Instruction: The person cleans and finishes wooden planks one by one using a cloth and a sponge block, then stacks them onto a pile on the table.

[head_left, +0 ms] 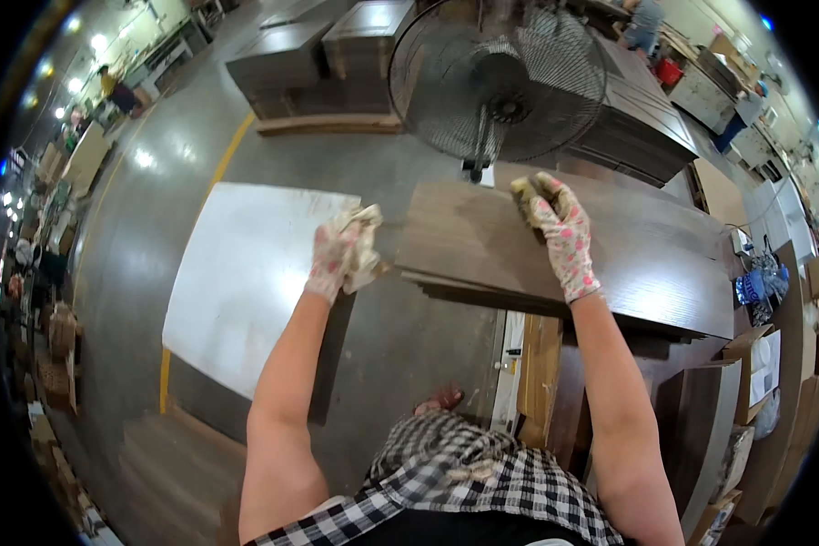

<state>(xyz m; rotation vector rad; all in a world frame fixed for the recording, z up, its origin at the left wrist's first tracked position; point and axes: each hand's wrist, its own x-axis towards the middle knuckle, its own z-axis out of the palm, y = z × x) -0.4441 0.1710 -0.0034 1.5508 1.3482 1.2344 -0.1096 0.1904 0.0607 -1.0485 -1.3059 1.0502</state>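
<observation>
My left hand (329, 258), in a white glove with pink dots, is closed on a crumpled cream-coloured rag (367, 244). It hangs over the right edge of a white board (241, 264). On the right, my right hand (569, 237), gloved the same way, grips a small yellowish pad (521, 189), which looks like a sponge. The pad is just over or touching the top brown wood-grain panel (464, 227) of a stack; which of the two I cannot tell.
A black-caged fan (499, 91) stands beyond the panels. Behind it are stacks of dark panels (642, 118) and wrapped stacks on a pallet (328, 123). An open carton (757, 364) sits at the right. Other people work far off, one in blue (744, 109).
</observation>
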